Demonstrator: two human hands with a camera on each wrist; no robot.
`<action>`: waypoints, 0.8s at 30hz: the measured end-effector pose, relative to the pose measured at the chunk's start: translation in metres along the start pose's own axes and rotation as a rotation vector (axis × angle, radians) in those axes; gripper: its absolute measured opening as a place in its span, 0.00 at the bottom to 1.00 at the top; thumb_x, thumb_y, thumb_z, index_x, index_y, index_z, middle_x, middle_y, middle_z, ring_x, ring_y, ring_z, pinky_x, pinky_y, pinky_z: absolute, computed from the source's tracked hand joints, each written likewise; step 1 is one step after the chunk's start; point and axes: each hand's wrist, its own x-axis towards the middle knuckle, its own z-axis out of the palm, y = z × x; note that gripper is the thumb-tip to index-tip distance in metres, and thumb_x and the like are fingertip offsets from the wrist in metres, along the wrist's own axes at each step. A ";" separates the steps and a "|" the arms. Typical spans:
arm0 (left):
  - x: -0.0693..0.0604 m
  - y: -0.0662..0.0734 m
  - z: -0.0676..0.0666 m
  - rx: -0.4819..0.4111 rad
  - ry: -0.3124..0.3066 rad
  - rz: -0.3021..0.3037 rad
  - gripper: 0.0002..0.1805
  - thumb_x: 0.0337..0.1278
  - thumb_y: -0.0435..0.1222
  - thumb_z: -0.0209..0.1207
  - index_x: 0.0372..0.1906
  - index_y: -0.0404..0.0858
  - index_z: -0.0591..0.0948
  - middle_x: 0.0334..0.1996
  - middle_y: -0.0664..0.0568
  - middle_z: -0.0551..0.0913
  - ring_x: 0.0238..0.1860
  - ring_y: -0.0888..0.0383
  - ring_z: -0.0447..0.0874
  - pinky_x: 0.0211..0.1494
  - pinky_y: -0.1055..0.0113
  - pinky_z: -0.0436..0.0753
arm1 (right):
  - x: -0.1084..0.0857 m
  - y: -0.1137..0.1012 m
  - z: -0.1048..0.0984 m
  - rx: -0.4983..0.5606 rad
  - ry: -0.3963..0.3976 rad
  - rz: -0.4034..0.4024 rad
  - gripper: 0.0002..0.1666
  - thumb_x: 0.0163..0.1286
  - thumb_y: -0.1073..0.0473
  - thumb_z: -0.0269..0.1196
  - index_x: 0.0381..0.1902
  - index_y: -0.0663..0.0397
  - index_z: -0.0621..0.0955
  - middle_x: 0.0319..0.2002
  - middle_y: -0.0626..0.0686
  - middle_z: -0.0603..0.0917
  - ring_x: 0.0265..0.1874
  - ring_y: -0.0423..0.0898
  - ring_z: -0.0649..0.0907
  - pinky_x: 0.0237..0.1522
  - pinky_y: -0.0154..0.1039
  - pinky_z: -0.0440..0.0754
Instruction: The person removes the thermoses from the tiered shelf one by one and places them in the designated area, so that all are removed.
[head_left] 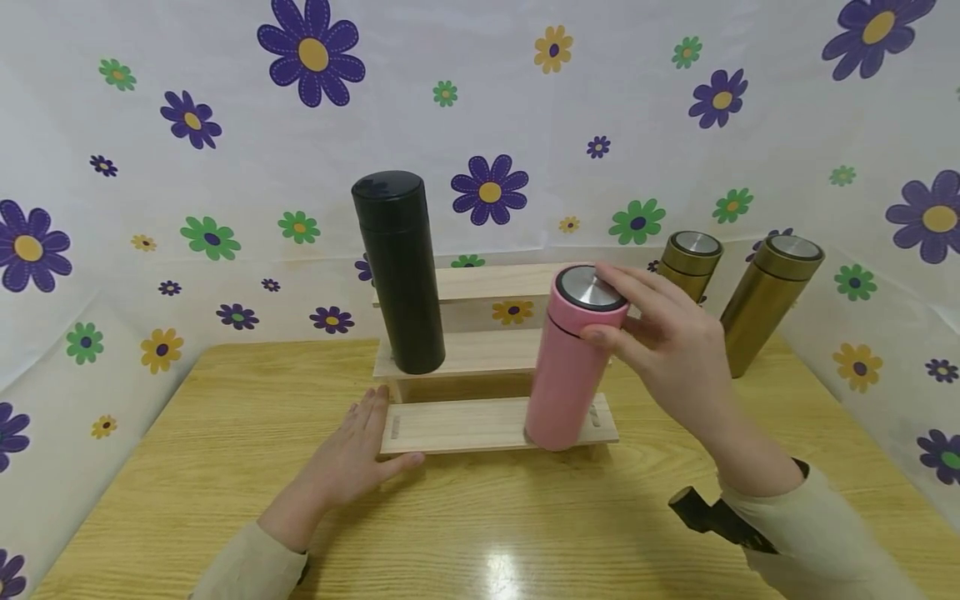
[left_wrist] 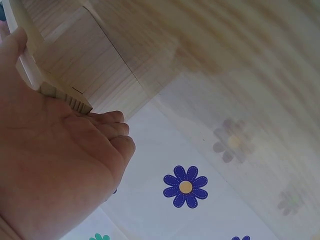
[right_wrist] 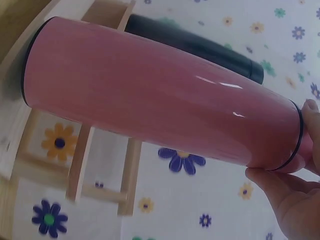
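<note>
Gold btls [head_left: 767, 307]: 2, silver tops, R side
Black btl [head_left: 405, 279]: tall, upright
Table [head_left: 577, 529]: ylw wood grain
Cloth [head_left: 405, 125]: wht w/ purple, grn, ylw flowers

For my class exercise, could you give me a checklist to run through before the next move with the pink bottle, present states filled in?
1. Right hand grips the pink bottle at its top end: ok.
2. Left hand touches the left end of the rack's lowest step: ok.
3. Pink bottle's base fully seated on that step: cannot tell; contact isn't clear.
4. Black bottle standing on the middle step: ok.
5. Right hand clear of the left gold bottle: cannot tell; the hand overlaps it in the head view.
</note>
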 end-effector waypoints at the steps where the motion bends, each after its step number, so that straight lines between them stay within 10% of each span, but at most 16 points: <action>1: 0.000 0.000 0.000 0.001 0.001 0.000 0.59 0.54 0.67 0.52 0.74 0.27 0.45 0.74 0.36 0.45 0.74 0.41 0.41 0.73 0.49 0.48 | -0.002 0.002 -0.005 -0.035 0.006 0.011 0.36 0.49 0.66 0.73 0.60 0.56 0.78 0.55 0.54 0.80 0.48 0.51 0.82 0.43 0.23 0.79; 24: -0.001 0.002 -0.001 -0.004 -0.012 -0.016 0.60 0.55 0.68 0.50 0.74 0.28 0.44 0.74 0.38 0.42 0.74 0.42 0.40 0.74 0.50 0.47 | -0.044 0.067 -0.091 -0.364 0.145 0.238 0.34 0.57 0.66 0.69 0.63 0.53 0.75 0.59 0.58 0.77 0.53 0.15 0.67 0.44 0.11 0.66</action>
